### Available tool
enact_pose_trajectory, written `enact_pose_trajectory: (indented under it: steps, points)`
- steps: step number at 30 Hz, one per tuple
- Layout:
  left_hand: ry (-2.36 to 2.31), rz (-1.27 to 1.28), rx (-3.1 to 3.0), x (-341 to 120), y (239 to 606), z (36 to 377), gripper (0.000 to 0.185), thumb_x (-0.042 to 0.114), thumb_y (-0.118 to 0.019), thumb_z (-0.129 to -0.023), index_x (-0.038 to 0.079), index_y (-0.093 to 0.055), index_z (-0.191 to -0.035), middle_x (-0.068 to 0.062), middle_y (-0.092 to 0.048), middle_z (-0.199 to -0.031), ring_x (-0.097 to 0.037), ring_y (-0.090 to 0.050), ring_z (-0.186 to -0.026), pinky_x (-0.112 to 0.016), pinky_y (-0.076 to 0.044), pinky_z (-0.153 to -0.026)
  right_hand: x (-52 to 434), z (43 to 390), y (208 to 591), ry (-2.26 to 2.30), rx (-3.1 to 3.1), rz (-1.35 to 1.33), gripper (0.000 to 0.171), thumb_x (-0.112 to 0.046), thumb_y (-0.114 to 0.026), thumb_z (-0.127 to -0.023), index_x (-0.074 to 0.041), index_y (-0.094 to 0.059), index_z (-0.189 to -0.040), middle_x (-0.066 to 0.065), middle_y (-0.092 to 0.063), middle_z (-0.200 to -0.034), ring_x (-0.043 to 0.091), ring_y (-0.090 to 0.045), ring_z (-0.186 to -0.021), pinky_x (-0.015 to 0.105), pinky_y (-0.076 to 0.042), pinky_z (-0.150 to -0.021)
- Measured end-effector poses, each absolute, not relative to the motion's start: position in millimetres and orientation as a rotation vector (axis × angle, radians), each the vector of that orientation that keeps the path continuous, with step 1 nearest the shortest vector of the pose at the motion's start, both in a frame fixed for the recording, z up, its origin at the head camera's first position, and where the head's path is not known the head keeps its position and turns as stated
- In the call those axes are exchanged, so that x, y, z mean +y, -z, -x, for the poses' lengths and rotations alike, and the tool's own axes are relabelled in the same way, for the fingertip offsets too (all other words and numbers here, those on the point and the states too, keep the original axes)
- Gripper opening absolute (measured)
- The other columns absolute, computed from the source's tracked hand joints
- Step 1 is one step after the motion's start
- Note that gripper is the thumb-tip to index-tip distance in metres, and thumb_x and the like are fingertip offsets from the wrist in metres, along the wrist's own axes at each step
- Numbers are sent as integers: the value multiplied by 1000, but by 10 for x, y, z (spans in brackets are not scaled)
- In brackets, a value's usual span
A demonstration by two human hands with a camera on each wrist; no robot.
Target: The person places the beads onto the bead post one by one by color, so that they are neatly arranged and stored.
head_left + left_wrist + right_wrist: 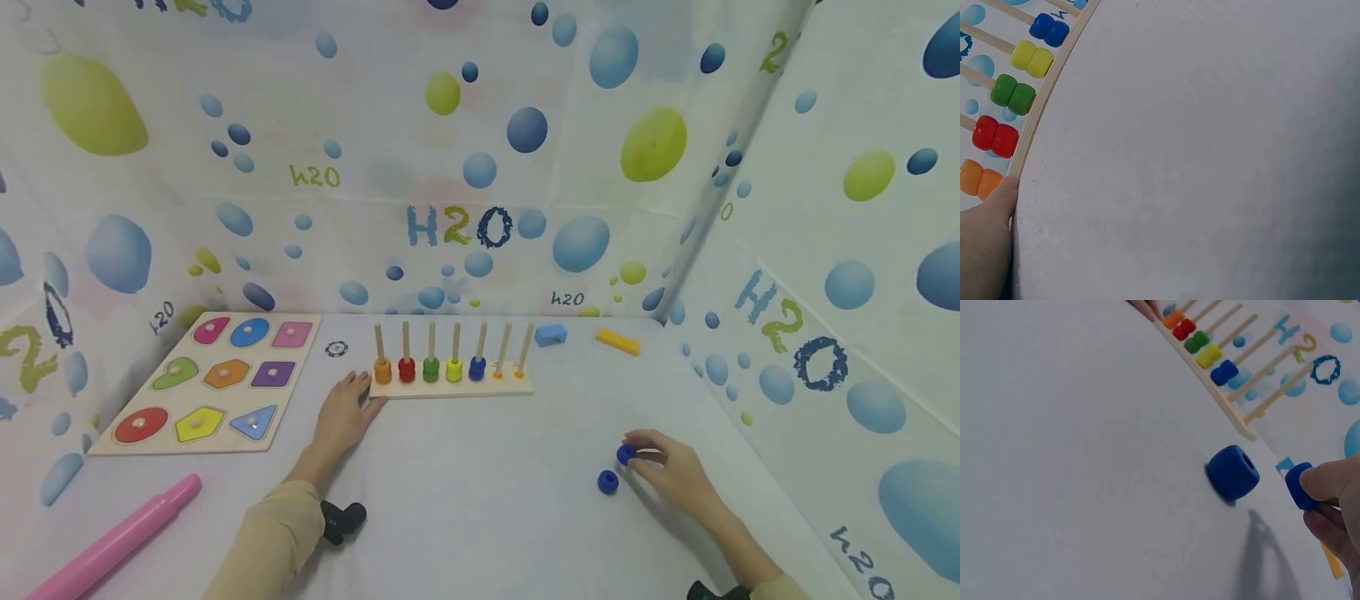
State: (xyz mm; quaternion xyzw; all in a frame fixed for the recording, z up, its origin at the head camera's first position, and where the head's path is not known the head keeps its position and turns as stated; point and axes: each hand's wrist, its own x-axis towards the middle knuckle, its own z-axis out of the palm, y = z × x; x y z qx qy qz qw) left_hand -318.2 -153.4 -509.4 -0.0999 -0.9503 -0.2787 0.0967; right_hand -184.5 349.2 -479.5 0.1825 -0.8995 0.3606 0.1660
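Note:
A wooden bead-stacking board (450, 392) has a row of upright pegs. Orange, red, green, yellow and blue beads (1049, 30) sit in pairs on its pegs, while the two rightmost pegs are bare. At the board's left end, my left hand (347, 417) holds the corner, its thumb against the front edge beside the orange beads (979, 178); the other fingers are partly hidden. My right hand (671, 473) pinches a blue bead (1300, 485) between thumb and fingers, just above the table. Close by, another blue bead (608, 482) lies on the white cloth.
A shape puzzle board (283, 400) with knobbed pieces lies at the left. Nearer me is a pink marker-like stick (120, 537). Blue (551, 335) and yellow (618, 342) blocks lie at the back right. A patterned curtain surrounds the table.

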Motion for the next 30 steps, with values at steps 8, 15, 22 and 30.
enact_pose_trajectory:
  steps: [8, 15, 22, 30]
  points:
    - [829, 289, -2811, -1546, 5099, 3196, 59, 30, -62, -92, -8, -45, -134, -26, -43, -138, -45, -31, -132, -56, -24, -109, 3099, 2228, 4592, -1153, -2543, -535, 31, -6, -69, -85, -3, -61, -115, 7, -67, -108, 23, -63, -99, 35, -55, -83]
    - [831, 282, -2810, -1555, 5110, 3209, 60, 31, -63, -91, -6, -45, -135, -25, -44, -138, -44, -31, -132, -57, -24, -109, 2641, 2674, 4402, -1203, -2483, -561, 33, -2, -70, -83, 0, -60, -115, 6, -67, -108, 19, -63, -100, 29, -55, -83]
    - [840, 273, -2820, -1551, 5098, 3201, 60, 31, -63, -91, -6, -45, -135, -25, -43, -139, -44, -30, -132, -57, -23, -109, 2145, 3095, 4168, -1143, -2355, -689, 35, 4, -70, -81, 3, -59, -114, 13, -65, -109, 24, -63, -100, 28, -56, -81]
    - [843, 278, -2812, -1533, 5111, 3186, 59, 31, -63, -91, -6, -46, -135, -25, -44, -138, -44, -31, -132, -56, -23, -109, 1729, 3385, 3923, -1107, -2400, -683, 34, -1, -67, -86, -1, -57, -119, 11, -64, -112, 19, -61, -103, 23, -52, -86]
